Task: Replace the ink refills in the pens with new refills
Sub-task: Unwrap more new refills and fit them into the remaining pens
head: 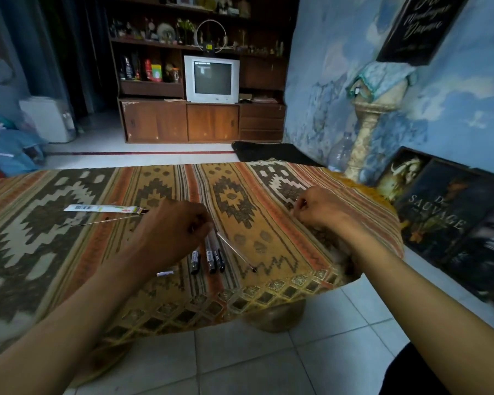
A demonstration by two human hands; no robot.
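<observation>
- Nearest, on the patterned woven cloth (pixel 268 223) over the low table, lie three dark pens (pixel 208 259) side by side, slim plastic barrels with pale labels. A small silvery piece (pixel 165 273) sits just to their left, too blurred to name.
- Just right of the pens a thin clear refill (pixel 236 250) slants across the cloth, its dark tip at the near end.
- The left hand (pixel 171 232) hovers over the far ends of the pens, fingers curled and pinching something thin and dark. I cannot tell whether it is a pen end or a refill.
- The right hand (pixel 322 208) rests further right with curled fingers, seemingly pinching a tiny item, though this is unclear.
- Further left lie a flat white refill packet (pixel 103 208), opened, and a thin rod (pixel 111 220) beside it.
- My judgement: the work is midway, with one refill loose, the packet opened, and the pens not visibly reassembled.
</observation>
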